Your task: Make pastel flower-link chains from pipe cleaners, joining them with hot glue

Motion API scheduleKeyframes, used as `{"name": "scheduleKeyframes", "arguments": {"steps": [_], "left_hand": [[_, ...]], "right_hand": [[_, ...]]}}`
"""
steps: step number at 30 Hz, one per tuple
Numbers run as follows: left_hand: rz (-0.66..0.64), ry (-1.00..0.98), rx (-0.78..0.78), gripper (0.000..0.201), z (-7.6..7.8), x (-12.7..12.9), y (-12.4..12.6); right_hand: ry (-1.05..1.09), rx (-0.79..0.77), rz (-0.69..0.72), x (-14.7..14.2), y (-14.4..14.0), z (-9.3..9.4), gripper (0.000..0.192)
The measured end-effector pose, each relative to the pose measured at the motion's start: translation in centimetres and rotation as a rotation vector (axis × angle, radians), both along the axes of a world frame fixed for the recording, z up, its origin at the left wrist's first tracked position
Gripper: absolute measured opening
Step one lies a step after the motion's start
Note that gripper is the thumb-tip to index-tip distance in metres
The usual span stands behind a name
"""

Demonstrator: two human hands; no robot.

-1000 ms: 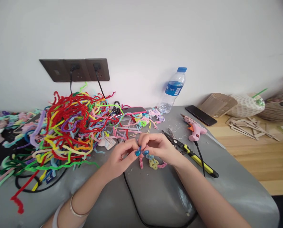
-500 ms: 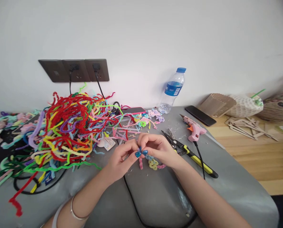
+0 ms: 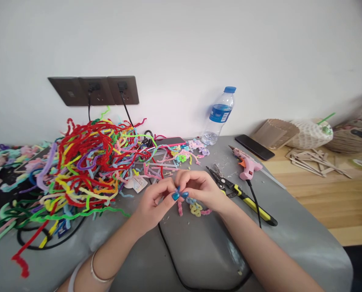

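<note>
Thumbs have drawn slightly closer since the earliest frame; otherwise just a small view shift. Left hand [image 3: 155,200] and right hand [image 3: 200,190] both pinched, tips meeting on one end of a soft pastel chain of fuzzy pipe-cleaner loops, pink, blue and yellow [image 3: 195,209]. Exact bit between the nails too small to make out. Rest of chain hangs or lies below the fingers, just over the grey smooth-covered table [image 3: 205,251]; can't tell if it's touching.

Handling, my read: very light, floppy, fuzzy so not slippery; any wire core would bend and hold. Loops likely deform if squeezed; best hold is fingertips at a joint between loops.

Room: bare table toward the body, crossed by a thin black cable [image 3: 171,259]. Left limited by the tangled multicolour pipe-cleaner pile [image 3: 89,150]. Right has yellow-and-black-handled cutters [image 3: 255,207] near the forearm, pink glue gun [image 3: 249,166] past them, then the table's curved edge.
</note>
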State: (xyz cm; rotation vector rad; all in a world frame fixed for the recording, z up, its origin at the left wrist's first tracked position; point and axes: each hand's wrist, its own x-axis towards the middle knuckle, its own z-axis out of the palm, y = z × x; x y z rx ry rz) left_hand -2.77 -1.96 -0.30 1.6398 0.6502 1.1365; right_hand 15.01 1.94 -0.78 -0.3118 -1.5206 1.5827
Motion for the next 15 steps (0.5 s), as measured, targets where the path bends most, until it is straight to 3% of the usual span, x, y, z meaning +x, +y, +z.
{"name": "scheduleKeyframes", "arguments": {"steps": [7,15], "left_hand": [[0.006,-0.009,0.015,0.031,-0.42,0.15,0.16],[0.014,-0.036,0.039,0.030,-0.43,-0.18,0.21]], "right_hand": [[-0.056,0.054,-0.095,-0.04,-0.31,0.21,0.011],[-0.030,-0.021,-0.022,0.37,-0.06,0.40,0.015]]}}
